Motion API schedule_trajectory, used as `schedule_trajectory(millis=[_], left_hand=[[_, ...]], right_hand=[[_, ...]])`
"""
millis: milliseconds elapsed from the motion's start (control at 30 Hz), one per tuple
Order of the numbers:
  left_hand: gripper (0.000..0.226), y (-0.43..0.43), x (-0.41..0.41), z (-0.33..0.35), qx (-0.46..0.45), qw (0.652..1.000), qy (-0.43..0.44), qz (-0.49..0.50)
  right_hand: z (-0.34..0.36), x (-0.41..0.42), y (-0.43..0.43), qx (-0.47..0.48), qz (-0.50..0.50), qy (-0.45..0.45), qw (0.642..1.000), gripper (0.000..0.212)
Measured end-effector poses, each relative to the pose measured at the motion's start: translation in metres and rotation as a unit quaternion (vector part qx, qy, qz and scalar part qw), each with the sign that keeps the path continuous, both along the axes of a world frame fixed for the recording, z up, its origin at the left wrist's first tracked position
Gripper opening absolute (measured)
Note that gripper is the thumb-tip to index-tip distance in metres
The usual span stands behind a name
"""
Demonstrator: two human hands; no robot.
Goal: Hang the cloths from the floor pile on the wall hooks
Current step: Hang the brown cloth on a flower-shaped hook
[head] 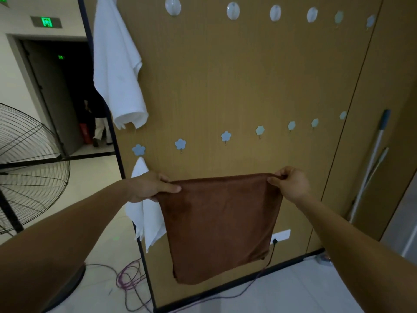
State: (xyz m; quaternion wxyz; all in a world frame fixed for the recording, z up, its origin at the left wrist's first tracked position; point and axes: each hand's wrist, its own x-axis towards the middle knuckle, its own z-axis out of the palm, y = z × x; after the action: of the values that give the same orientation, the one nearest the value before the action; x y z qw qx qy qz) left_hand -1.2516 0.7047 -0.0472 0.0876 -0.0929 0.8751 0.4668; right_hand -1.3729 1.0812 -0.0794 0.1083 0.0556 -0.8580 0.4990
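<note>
A brown cloth (221, 224) hangs flat in front of the wooden wall panel (225, 75), stretched between both hands. My left hand (150, 186) pinches its top left corner and my right hand (291, 182) grips its top right corner. Above it runs a lower row of flower-shaped hooks (180, 144), with a round-hook row (233, 10) near the top. A small white cloth (147, 220) hangs from the leftmost flower hook (138, 149), partly behind my left hand. A large white towel (117, 64) hangs from the top left hook. The floor pile is out of view.
A big standing fan (29, 170) is at the left. Purple and dark cables (129, 277) loop on the tiled floor by the panel's base. A mop handle (372, 159) leans at the right. A wall socket (279, 236) sits low, and a dark doorway (67, 91) opens behind left.
</note>
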Motion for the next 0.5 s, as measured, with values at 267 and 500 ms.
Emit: schedule_trajectory(millis=[267,500], left_hand=[[0.038,0.023,-0.009,-0.011,-0.282,0.917,0.282,0.025],[0.01,0.054,-0.017,-0.017,0.03,0.895,0.365,0.254]], right_hand=[[0.001,-0.011,-0.013,-0.172,0.029,0.011,0.985,0.023],[0.008,-0.014,-0.045,-0.11,0.237,-0.04,0.964,0.024]])
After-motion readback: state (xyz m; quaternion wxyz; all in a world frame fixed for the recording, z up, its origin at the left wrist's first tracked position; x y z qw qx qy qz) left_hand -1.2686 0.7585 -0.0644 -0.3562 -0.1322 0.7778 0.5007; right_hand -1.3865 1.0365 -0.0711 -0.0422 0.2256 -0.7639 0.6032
